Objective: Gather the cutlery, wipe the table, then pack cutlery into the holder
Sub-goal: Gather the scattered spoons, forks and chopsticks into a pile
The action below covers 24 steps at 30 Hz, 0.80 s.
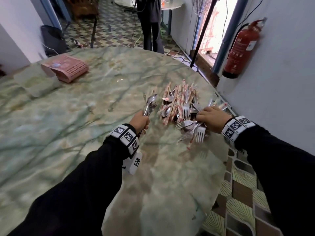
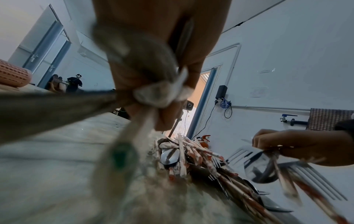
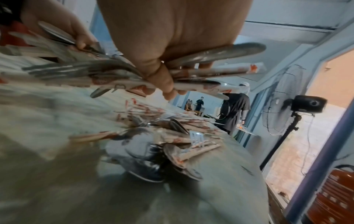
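Here, my left hand [image 1: 139, 121] has its grip clamped round a bundle of steel spoons and forks [image 1: 150, 103], bowls pointing up and away from me, just left of the heap of steel cutlery and red-and-white paper-wrapped chopsticks [image 1: 179, 103] on the green marbled surface [image 1: 76, 116]. My right hand [image 1: 213, 119] grips a second fistful of forks, spoons and wrapped chopsticks [image 1: 194, 129] at the heap's near right edge. The pink perforated plastic holder [image 1: 68, 68] lies on its side well beyond the heap, far left.
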Each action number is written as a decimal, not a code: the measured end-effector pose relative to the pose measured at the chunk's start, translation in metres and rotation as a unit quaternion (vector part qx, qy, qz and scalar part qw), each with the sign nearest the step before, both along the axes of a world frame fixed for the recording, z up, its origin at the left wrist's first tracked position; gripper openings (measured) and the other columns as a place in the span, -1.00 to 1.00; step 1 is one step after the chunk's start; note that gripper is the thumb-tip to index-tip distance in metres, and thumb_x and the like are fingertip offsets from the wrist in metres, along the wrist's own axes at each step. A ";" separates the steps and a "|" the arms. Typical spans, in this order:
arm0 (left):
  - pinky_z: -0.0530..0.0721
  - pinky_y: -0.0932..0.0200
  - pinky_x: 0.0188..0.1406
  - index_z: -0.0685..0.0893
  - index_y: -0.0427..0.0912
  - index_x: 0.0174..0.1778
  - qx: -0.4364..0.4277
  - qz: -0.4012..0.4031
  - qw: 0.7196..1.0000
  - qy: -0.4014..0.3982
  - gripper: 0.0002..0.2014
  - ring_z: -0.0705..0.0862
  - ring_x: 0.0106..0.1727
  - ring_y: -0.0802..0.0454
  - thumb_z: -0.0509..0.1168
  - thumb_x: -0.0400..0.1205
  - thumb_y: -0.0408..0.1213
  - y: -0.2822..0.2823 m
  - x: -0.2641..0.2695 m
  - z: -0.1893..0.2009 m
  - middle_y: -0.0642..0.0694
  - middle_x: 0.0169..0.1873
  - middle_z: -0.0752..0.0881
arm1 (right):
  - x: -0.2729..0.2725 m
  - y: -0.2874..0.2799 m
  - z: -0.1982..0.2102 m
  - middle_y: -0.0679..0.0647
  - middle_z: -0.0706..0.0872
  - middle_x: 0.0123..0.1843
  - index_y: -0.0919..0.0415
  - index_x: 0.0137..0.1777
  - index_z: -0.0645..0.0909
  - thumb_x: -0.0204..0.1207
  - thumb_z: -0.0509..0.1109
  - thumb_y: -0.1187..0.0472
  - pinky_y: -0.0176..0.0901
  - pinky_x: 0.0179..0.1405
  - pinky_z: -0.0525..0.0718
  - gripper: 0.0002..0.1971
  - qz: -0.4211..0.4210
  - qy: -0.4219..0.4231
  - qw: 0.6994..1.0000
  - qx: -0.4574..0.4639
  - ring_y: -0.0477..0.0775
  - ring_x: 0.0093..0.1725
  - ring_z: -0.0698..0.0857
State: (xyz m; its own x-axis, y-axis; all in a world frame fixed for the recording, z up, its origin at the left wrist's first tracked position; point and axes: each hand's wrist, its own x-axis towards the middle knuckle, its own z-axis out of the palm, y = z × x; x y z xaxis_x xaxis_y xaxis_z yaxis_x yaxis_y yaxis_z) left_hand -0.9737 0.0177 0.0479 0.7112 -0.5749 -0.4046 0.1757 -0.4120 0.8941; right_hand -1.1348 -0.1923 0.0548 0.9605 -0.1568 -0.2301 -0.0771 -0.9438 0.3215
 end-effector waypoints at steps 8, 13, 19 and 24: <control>0.20 0.29 -0.51 0.39 -0.10 -0.21 0.016 0.022 1.000 -0.001 -0.73 0.29 -0.50 0.05 -0.02 0.56 -0.59 -0.042 0.017 -0.011 -0.11 -0.41 0.36 | 0.019 -0.074 -0.017 0.04 0.69 -0.40 0.11 -0.27 0.71 -0.10 0.70 0.40 -0.02 -0.33 0.70 -0.60 0.106 -0.102 0.989 0.028 0.19 -0.37 0.70; 0.22 0.47 -0.73 0.34 -0.08 -0.26 0.030 0.055 0.998 -0.006 -0.72 0.29 -0.54 0.05 -0.01 0.58 -0.59 -0.063 0.026 -0.016 -0.11 -0.43 0.36 | 0.043 -0.110 -0.023 0.10 0.70 -0.36 0.18 -0.29 0.69 0.11 0.57 0.43 0.09 -0.27 0.70 -0.78 0.154 -0.142 0.975 0.078 0.27 -0.31 0.70; 0.24 0.47 -0.79 0.37 -0.19 0.00 0.042 0.101 0.994 -0.014 -0.76 0.31 -0.52 0.05 -0.02 0.57 -0.60 -0.077 0.030 -0.017 -0.11 -0.41 0.37 | 0.078 -0.129 -0.027 0.11 0.78 -0.17 0.17 -0.14 0.75 0.32 0.43 0.37 0.10 -0.14 0.71 -0.84 0.196 -0.186 0.949 0.160 0.29 -0.18 0.72; 0.24 0.42 -0.73 0.36 -0.19 -0.03 0.047 0.125 0.991 -0.011 -0.78 0.31 -0.53 0.06 -0.01 0.57 -0.59 -0.078 0.032 -0.019 -0.09 -0.42 0.37 | 0.091 -0.131 -0.044 0.32 0.72 0.07 0.22 -0.08 0.77 0.11 0.61 0.47 0.28 -0.09 0.74 -0.65 0.186 -0.139 0.956 0.179 0.42 0.04 0.69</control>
